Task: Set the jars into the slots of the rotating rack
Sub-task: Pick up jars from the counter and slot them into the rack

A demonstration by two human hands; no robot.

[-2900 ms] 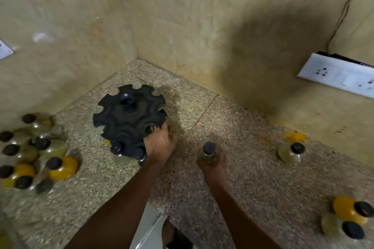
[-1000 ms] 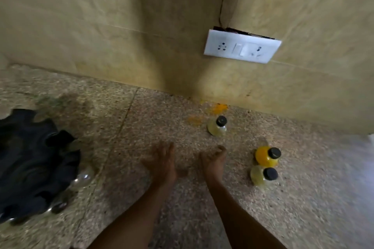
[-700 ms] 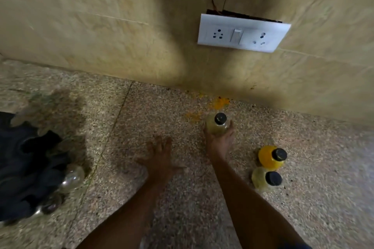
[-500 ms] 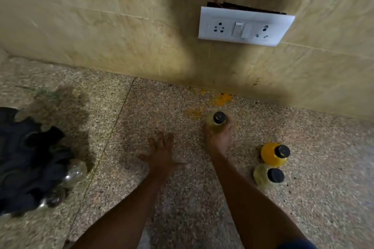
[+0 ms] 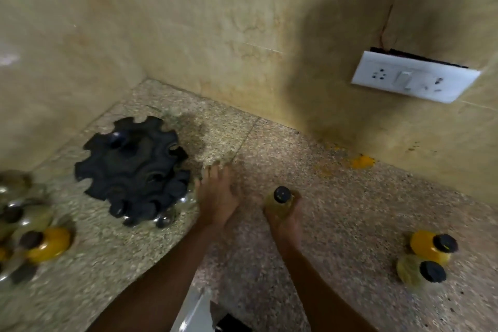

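The black rotating rack (image 5: 132,167) stands on the speckled counter near the left corner, with a few jars in its front slots (image 5: 161,219). My right hand (image 5: 284,219) is shut on a pale yellow jar with a black lid (image 5: 280,198), right of the rack. My left hand (image 5: 217,195) lies flat and open on the counter, just beside the rack's right edge. Two more jars, one orange (image 5: 428,246) and one pale (image 5: 416,272), stand at the far right.
A cluster of several black-lidded jars (image 5: 35,240) sits blurred at the left edge. A white socket plate (image 5: 412,75) hangs on the back wall. An orange powder stain (image 5: 362,162) marks the counter by the wall. Walls close in behind and left.
My right hand took hold of the pale jar by the wall and has carried it left toward the rack. My left hand slid left to the rack's side. The view swung left.
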